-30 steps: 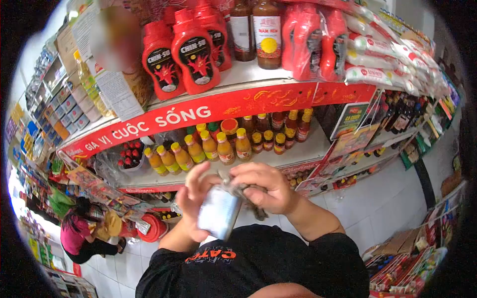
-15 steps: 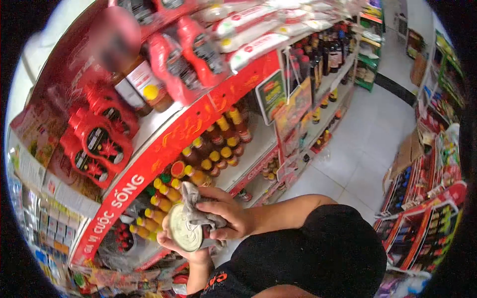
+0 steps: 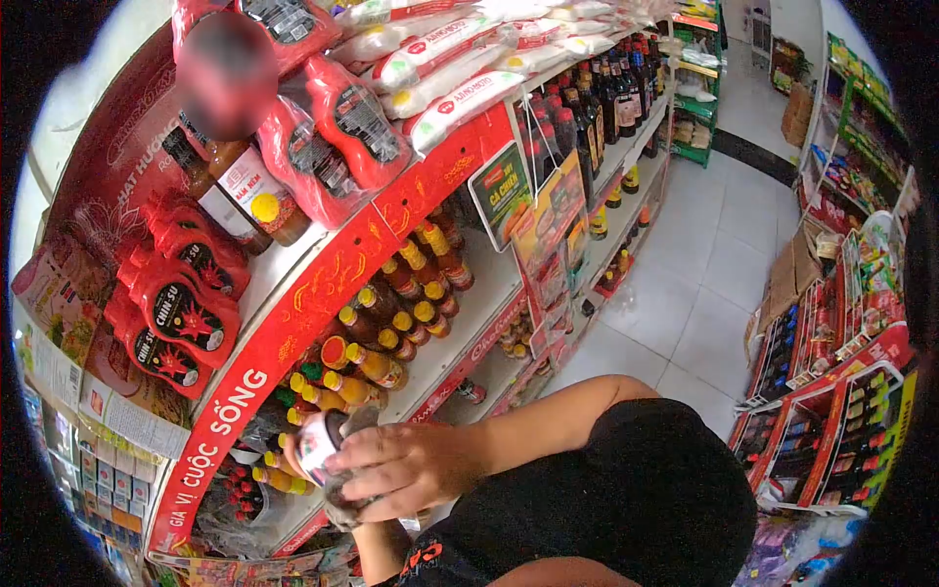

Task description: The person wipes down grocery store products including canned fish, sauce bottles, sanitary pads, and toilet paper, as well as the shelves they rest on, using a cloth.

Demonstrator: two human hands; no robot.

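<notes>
Tilted since 0.5 s ago, the can (image 3: 318,445) sits under the right hand's (image 3: 406,465) closed grip with grey cloth (image 3: 344,504).

Black short-sleeved T-shirt (image 3: 606,489), sleeve ending above the elbow, forearm bare below it. Orange-red block lettering (image 3: 423,560) on the chest, only partly readable, just left of the sleeve. Right hand (image 3: 406,468) bare, no rings or watch seen. Left hand mostly hidden under it.
</notes>
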